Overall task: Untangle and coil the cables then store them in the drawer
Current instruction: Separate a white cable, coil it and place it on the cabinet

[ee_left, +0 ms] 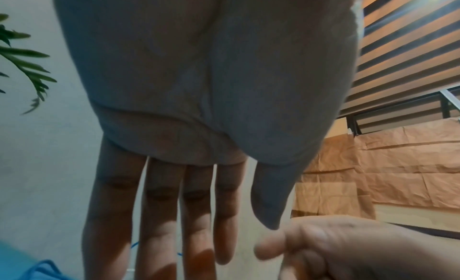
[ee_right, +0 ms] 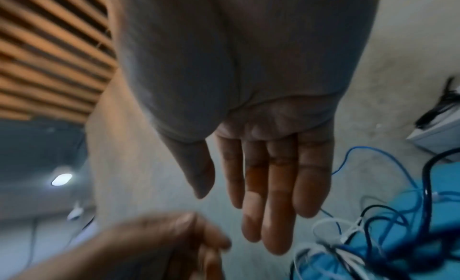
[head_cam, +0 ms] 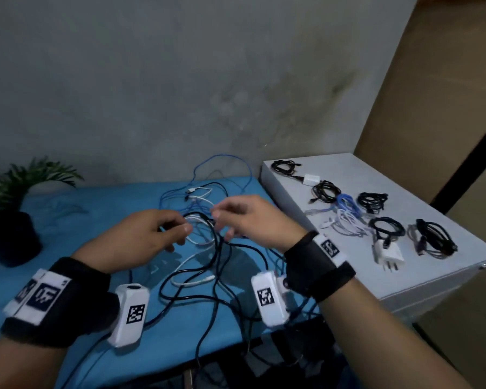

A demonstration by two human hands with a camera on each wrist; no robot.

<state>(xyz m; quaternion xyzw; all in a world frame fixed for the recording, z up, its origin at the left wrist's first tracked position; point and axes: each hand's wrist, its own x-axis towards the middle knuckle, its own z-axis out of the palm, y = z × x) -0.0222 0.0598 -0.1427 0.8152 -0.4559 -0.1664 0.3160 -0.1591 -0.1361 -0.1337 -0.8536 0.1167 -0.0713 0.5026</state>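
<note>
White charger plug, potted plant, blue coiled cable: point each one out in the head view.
white charger plug [head_cam: 389, 255]: head view, on its white body, front of the cabinet top.
potted plant [head_cam: 10, 240]: head view, on the dark pot.
blue coiled cable [head_cam: 348, 203]: head view, on the coil's loops.

Black, white and blue cables [head_cam: 208, 248] tangle on blue cloth [head_cam: 96, 220]; cabinet [head_cam: 404, 276] white.

Home room: stained plaster wall [head_cam: 180, 80], potted plant [head_cam: 9, 209], striped blinds [ee_left: 403, 48], white cabinet [head_cam: 421, 279].
</note>
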